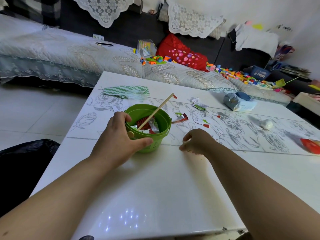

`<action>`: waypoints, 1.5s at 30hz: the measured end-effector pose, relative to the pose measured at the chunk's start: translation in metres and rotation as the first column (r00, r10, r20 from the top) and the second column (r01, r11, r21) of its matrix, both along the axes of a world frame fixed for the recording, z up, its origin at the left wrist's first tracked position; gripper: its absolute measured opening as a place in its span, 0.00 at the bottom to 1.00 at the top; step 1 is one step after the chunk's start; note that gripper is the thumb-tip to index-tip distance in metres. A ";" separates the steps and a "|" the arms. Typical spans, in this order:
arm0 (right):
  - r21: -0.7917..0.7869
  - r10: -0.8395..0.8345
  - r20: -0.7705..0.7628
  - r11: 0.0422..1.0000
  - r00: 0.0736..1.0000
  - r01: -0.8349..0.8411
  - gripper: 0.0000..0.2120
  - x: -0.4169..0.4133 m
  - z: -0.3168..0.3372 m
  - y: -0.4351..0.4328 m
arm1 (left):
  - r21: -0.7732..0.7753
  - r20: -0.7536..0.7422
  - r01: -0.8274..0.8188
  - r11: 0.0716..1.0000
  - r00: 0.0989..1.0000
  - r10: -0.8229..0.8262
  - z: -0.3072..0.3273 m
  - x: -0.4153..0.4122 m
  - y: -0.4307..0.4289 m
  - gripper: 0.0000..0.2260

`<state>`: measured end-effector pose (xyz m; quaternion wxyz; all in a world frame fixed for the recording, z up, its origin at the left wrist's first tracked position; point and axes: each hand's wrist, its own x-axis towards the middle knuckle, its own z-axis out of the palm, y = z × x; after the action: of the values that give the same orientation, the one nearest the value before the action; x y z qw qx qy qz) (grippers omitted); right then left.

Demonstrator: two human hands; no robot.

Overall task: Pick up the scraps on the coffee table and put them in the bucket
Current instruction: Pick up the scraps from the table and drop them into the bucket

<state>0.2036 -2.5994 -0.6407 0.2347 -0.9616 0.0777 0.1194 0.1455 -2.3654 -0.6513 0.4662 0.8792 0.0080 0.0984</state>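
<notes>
Bucket [165, 122] — gripped at rim by left hand [119, 135]; right hand [197, 141] curled on table [155, 187], grasp unclear — scraps [181, 117] beyond

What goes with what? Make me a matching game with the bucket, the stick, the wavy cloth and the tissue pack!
1. bucket
2. stick
3. wavy cloth
4. tissue pack

A. leans out of the bucket
B. gripped by the left hand
C. blue-grey, lies to the right of the cloth
D. green and white, lies behind the bucket

Pairs: 1-B, 2-A, 3-D, 4-C
</notes>
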 end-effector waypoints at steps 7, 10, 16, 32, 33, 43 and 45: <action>0.530 -0.275 0.247 0.841 0.929 0.109 0.01 -0.014 0.030 0.004 | -0.006 0.002 0.004 1.000 1.000 -0.004 0.000 0.000 -0.001 0.30; 0.576 -0.189 0.339 0.816 0.922 -0.044 0.02 -0.017 0.061 0.029 | -0.009 0.000 0.011 1.000 1.000 -0.011 -0.001 0.001 -0.002 0.30; 0.266 0.090 0.421 0.939 0.902 -0.218 0.14 -0.010 0.065 0.065 | -0.004 0.002 0.009 1.000 1.000 -0.009 -0.003 0.002 -0.003 0.30; -0.102 -0.206 0.082 0.971 0.975 0.214 0.20 -0.022 0.005 -0.110 | -0.011 0.019 0.047 0.999 0.999 -0.047 -0.009 0.006 -0.035 0.30; -0.123 -0.191 0.075 0.972 0.979 0.199 0.20 -0.020 0.002 -0.111 | -0.011 0.026 0.040 0.999 0.999 -0.040 -0.009 0.006 -0.038 0.30; -0.051 -0.303 -0.022 0.952 0.953 0.301 0.15 -0.009 -0.001 -0.106 | -0.043 0.031 0.026 0.999 0.999 -0.024 -0.010 0.003 -0.051 0.29; -0.038 -0.290 -0.029 0.957 0.957 0.288 0.15 -0.008 0.000 -0.106 | -0.036 0.034 0.028 0.999 0.999 -0.027 -0.010 0.003 -0.051 0.29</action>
<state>0.1957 -2.7054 -0.6411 0.2322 -0.9415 0.2234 0.0989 0.1481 -2.4162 -0.6617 0.4833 0.8689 -0.0099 0.1064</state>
